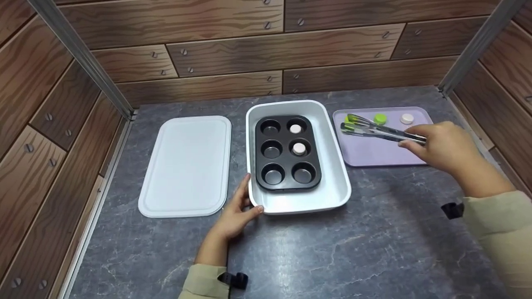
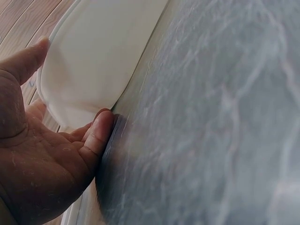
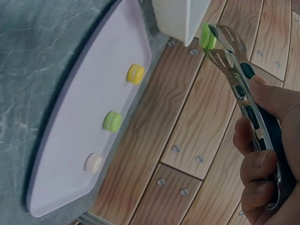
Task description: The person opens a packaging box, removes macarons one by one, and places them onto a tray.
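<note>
R hand (image 1: 447,145) grips tongs (image 1: 390,133); tips pinch a green disc (image 3: 206,38), approx. by tray's (image 1: 370,153) 10 o'clock corner. Prob. light, poss. crumbly: hold mid-body, gently. L hand (image 1: 233,216) holds box (image 1: 307,202) at 7 o'clock corner.

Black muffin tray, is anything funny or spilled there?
A little: the muffin tray sits off-centre in the white box, nearer its left side, leaving a wider gap on the right. Nothing looks spilled.

Head: down-forward over your table (image 1: 291,257)
Left wrist: close at your hand (image 2: 51,154)
Right wrist: near your tongs (image 3: 255,107)
Head/right-wrist overlap: purple tray (image 3: 89,98)
</note>
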The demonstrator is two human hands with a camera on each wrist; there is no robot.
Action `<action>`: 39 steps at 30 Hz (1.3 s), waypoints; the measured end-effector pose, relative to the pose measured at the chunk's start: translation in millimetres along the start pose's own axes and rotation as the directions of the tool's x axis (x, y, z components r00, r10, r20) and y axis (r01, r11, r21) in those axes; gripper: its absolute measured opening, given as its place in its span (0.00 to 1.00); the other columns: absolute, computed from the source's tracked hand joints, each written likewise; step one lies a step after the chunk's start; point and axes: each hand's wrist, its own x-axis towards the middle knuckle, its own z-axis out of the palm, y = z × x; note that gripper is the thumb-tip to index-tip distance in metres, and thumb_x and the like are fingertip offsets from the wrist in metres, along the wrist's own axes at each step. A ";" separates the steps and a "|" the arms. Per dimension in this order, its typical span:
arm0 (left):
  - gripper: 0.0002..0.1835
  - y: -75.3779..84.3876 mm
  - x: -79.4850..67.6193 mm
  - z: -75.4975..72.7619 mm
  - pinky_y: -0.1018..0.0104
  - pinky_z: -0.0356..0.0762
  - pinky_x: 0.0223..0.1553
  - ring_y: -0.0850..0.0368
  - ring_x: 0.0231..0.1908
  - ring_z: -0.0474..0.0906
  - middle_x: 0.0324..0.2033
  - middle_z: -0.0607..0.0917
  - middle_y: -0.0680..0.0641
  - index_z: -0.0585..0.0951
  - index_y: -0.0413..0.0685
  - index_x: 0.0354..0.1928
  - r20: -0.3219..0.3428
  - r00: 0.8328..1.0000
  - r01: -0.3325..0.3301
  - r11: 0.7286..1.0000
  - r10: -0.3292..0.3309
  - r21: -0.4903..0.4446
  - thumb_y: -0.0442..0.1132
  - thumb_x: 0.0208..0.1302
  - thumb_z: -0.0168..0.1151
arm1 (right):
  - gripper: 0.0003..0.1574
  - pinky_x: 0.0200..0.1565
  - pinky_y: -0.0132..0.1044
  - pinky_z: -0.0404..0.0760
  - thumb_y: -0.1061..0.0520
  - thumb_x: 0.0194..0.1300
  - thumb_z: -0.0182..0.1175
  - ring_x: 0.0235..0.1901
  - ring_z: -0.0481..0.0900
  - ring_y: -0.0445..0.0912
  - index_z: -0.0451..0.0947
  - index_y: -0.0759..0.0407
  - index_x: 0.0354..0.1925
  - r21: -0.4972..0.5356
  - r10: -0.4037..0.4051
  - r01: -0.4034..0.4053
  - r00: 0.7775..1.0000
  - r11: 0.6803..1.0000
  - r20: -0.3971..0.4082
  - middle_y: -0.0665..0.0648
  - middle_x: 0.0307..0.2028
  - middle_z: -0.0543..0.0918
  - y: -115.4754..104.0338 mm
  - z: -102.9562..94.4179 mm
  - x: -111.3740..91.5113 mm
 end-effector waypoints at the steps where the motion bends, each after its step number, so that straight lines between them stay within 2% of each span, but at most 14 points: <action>1: 0.52 0.1 0.0 0.0 0.66 0.81 0.51 0.30 0.63 0.77 0.74 0.65 0.24 0.44 0.40 0.85 0.001 1.000 -0.001 1.000 0.001 -0.001 0.27 0.69 0.67 | 0.19 0.27 0.67 0.76 0.57 0.60 0.78 0.26 0.83 0.69 0.88 0.65 0.47 -0.002 0.007 -0.007 1.000 1.000 0.008 0.73 0.32 0.87 1.8 1.1 -1.5; 14: 0.51 -1.8 -1.1 -0.5 0.67 0.79 0.53 0.30 0.64 0.76 0.75 0.64 0.24 0.45 0.39 0.85 0.000 1.000 -0.001 1.000 0.001 0.000 0.27 0.70 0.66 | 0.19 0.25 0.64 0.75 0.51 0.66 0.75 0.27 0.83 0.65 0.88 0.64 0.47 -0.045 0.105 -0.100 0.987 0.994 0.125 0.69 0.31 0.88 18.2 12.9 -11.9; 22: 0.51 -1.1 -1.1 -0.8 0.66 0.79 0.53 0.30 0.64 0.76 0.74 0.65 0.24 0.45 0.40 0.85 -0.006 1.000 0.009 1.000 -0.009 0.005 0.28 0.70 0.67 | 0.20 0.24 0.59 0.73 0.48 0.70 0.72 0.25 0.79 0.55 0.87 0.64 0.49 -0.037 0.187 -0.183 0.957 0.982 0.224 0.63 0.30 0.87 25.6 23.3 -13.0; 32: 0.52 -1.2 -0.3 -0.6 0.66 0.80 0.52 0.31 0.63 0.77 0.73 0.66 0.24 0.45 0.40 0.85 0.003 1.000 -0.008 1.000 0.009 -0.005 0.27 0.69 0.67 | 0.20 0.27 0.63 0.75 0.47 0.71 0.70 0.30 0.83 0.60 0.88 0.63 0.48 -0.038 0.207 -0.204 0.940 0.978 0.271 0.67 0.36 0.88 31.4 33.2 -15.5; 39: 0.52 -1.9 -0.3 -1.0 0.67 0.80 0.50 0.32 0.64 0.76 0.75 0.64 0.25 0.44 0.41 0.85 0.008 1.000 0.009 1.000 -0.009 -0.010 0.28 0.70 0.67 | 0.20 0.29 0.64 0.76 0.47 0.71 0.70 0.32 0.83 0.62 0.88 0.63 0.48 -0.035 0.211 -0.209 0.935 0.977 0.284 0.68 0.39 0.88 35.3 38.7 -16.3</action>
